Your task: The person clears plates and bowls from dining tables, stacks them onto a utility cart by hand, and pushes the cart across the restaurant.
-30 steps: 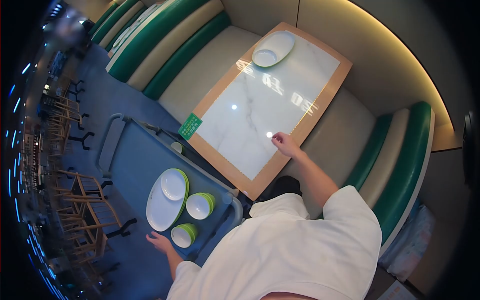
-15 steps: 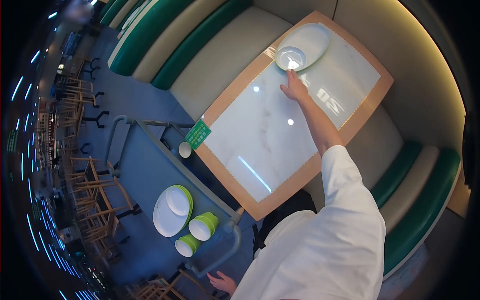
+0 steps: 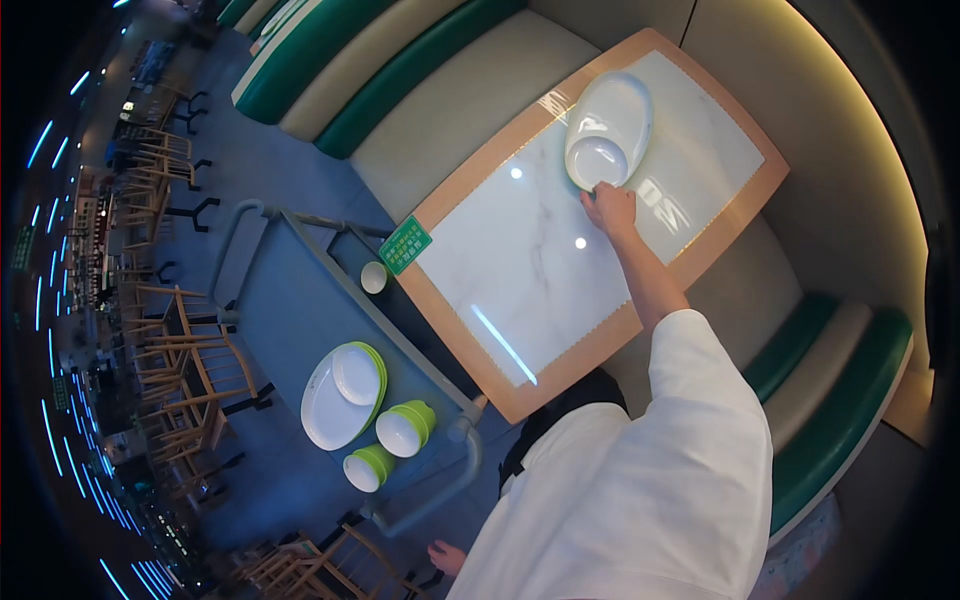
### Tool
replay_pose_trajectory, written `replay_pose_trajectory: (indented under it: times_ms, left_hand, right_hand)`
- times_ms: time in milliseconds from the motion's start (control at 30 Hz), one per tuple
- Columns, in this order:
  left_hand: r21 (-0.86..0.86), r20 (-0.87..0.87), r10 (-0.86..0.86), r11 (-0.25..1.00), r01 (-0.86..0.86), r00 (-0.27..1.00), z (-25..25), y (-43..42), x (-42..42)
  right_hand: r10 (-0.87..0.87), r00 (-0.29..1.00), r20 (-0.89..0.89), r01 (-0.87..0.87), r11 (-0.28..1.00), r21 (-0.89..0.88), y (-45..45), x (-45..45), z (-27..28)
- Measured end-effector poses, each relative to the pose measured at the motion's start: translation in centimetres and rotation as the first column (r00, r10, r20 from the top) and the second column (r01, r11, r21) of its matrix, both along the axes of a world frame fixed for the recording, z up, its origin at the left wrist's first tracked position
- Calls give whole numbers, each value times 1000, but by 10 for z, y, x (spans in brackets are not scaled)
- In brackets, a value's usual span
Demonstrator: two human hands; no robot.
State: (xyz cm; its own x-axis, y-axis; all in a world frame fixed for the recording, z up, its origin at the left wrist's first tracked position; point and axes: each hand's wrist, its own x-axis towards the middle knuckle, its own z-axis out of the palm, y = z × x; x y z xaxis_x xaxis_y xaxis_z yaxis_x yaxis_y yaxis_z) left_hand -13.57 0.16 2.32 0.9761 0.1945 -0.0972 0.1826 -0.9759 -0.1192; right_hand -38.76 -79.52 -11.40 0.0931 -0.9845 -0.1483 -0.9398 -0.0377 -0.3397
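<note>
My right hand (image 3: 611,208) is closed on the near rim of a white oval plate (image 3: 622,104), which has a round bowl-like section (image 3: 598,160) at its near end. That plate lies on the marble-patterned table (image 3: 530,250) with a wooden edge. Low in the view, my left hand (image 3: 447,557) hangs beside my body, partly hidden by the white shirt; its visible fingers look loosely apart and hold nothing. Left of the table, a grey cart (image 3: 290,310) bears a stack of similar white-and-green oval plates (image 3: 328,415) and two stacks of green-and-white cups (image 3: 402,432) (image 3: 367,468).
A single cup (image 3: 374,277) stands in a side bin of the cart by the table corner. A green card (image 3: 405,246) lies on the table edge. Padded booth benches (image 3: 450,95) flank the table. Wooden chairs (image 3: 200,370) stand beyond the cart.
My right hand has gone from reaching with extended fingers to gripping the oval plate's rim. The plate has turned and slid nearer to me. My left hand shows less.
</note>
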Motion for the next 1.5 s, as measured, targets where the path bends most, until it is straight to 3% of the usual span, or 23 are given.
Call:
replay_pose_trajectory:
  times_ms: [67, 133, 267, 333, 367, 433, 467, 533, 600, 633, 667, 733, 767, 800, 833, 900, 1033, 1100, 1167, 1233, 1433, 1467, 1500]
  left_hand:
    - [-17, -1, 8, 1000, -8, 1000, 3, -11, 22]
    - [-41, -5, 15, 999, -15, 1000, -3, -5, 50]
    - [-236, 200, 23, 971, 25, 980, -58, 41, 133]
    - [-194, 251, -225, 941, 277, 941, -68, 62, 162]
    - [-210, 178, -29, 975, 67, 984, -66, 58, 162]
    - [-178, 139, -122, 973, 146, 983, -37, 51, 167]
    - [-113, 159, -180, 973, 199, 971, -42, 71, 181]
    - [-211, 232, -81, 969, 131, 969, -37, 93, 205]
    - [-336, 360, 9, 934, 121, 933, -33, 117, 226]
    - [-429, 376, 137, 902, 42, 916, -28, 122, 236]
    - [-529, 364, 215, 848, 11, 906, -33, 139, 251]
    - [-729, 321, 340, 685, 1, 884, -16, 134, 259]
    - [-797, 304, 375, 604, 19, 876, -6, 121, 259]
    - [-806, 301, 406, 591, 3, 863, 0, 114, 260]
    - [-853, 290, 394, 519, 49, 872, 3, 106, 262]
    - [-899, 270, 389, 429, 86, 881, 1, 88, 266]
    - [-949, 283, 209, 204, 241, 936, 3, 20, 272]
    - [-970, 213, 62, 131, 204, 975, 13, -30, 269]
    - [-983, 178, -155, 25, 184, 972, 27, -88, 262]
    - [-975, 221, -327, -46, 218, 919, 45, -139, 252]
    - [-989, -24, -325, -131, -70, 945, 90, -200, 261]
    - [-989, -34, -320, -128, -79, 947, 85, -191, 255]
    - [-992, 101, -293, -103, 73, 951, 78, -187, 258]
  right_hand:
    - [24, 999, -37, -22, 999, 47, 53, -8, 9]
    - [102, 992, 77, -103, 994, 20, 107, -14, 4]
    - [111, 985, 131, -119, 992, 52, 200, -20, 0]
    - [-39, 959, 282, 101, 972, -212, 244, -15, -26]
    - [-15, 964, 267, 77, 972, -224, 261, -8, -40]
    - [-334, 856, 393, 487, 777, -400, 279, 6, -59]
    - [-295, 874, 387, 451, 788, -418, 276, 10, -53]
    - [-821, 359, 443, 882, 455, 128, 270, 24, -44]
    - [-879, 140, 456, 679, 421, 601, 252, 8, -66]
    - [-829, 272, 489, 707, 517, 482, 238, -9, -123]
    - [-762, 392, 516, 666, 622, 412, 245, -1, -91]
    - [-790, 382, 480, 627, 603, 493, 242, -2, -87]
    - [-729, 301, 615, 622, 639, 452, 244, -3, -100]
    - [-720, 435, 540, 689, 652, 315, 245, -1, -98]
    - [-699, 452, 554, 673, 675, 302, 245, 9, -80]
    - [-721, 239, 650, 672, 606, 425, 262, 33, -33]
    - [-600, 366, 711, 509, 769, 387, 271, 59, 19]
    - [-343, 462, 818, 246, 936, 253, 271, 76, 51]
    - [-160, 439, 884, -8, 983, 182, 257, 96, 77]
    - [-28, 416, 909, -201, 972, 122, 258, 133, 125]
    - [263, 447, 855, -557, 830, 36, 268, 228, 209]
    - [306, 478, 824, -635, 768, 83, 279, 230, 214]
    - [311, 474, 823, -638, 766, 78, 285, 237, 219]
